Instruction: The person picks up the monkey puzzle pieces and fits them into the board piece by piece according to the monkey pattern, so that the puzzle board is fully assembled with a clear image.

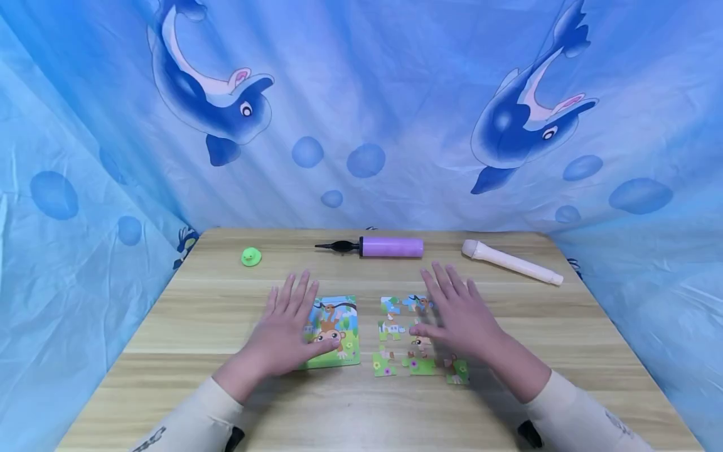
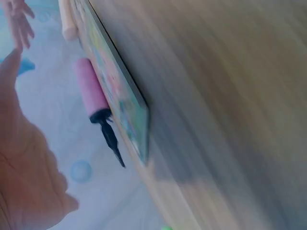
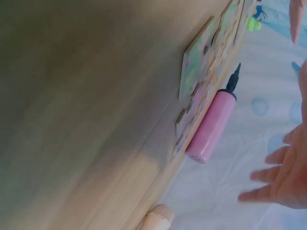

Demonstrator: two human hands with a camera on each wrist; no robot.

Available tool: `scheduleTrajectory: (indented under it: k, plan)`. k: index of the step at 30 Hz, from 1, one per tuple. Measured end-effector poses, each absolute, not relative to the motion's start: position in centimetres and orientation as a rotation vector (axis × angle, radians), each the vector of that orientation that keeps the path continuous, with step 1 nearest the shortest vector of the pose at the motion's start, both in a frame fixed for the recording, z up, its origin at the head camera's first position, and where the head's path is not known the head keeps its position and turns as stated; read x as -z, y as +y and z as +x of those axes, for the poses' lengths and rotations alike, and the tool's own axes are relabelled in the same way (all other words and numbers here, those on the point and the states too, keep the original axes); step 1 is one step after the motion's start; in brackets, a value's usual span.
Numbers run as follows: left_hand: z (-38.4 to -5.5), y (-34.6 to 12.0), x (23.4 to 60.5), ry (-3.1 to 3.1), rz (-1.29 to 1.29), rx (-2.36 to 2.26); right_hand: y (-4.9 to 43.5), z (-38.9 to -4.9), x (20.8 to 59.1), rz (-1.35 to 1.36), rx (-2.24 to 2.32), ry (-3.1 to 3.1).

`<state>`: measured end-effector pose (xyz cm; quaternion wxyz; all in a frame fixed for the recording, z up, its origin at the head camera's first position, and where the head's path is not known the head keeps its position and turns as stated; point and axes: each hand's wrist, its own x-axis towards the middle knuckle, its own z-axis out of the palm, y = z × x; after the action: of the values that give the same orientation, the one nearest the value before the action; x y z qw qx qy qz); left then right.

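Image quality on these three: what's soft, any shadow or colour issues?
Head: sharpest, monkey picture board and puzzle pieces legible, soft shadows on the wooden table; left wrist: board art and wood grain smeared, broad shadow beside the board; right wrist: pieces soft, table darkest toward upper left; both wrist views: hand pump looks pinker than in head.

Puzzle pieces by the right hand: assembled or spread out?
Spread out, not assembled: the table shows in gaps between the puzzle pieces.
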<state>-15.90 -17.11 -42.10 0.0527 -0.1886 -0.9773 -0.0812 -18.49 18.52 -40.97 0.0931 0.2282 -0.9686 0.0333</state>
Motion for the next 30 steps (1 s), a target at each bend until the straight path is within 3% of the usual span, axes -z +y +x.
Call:
scheduleTrajectory:
  k: [14,30]
  plan:
    - [-16.3,-21.9,43.8,-3.273,-0.528,0.314,16.2,-23.5,42.8,1.069,-0.222,-2.869]
    - [-16.2,-21.6,43.3,-3.338,-0.616,0.3,14.2,-25.1,44.2,1.157,-0.166,-2.878]
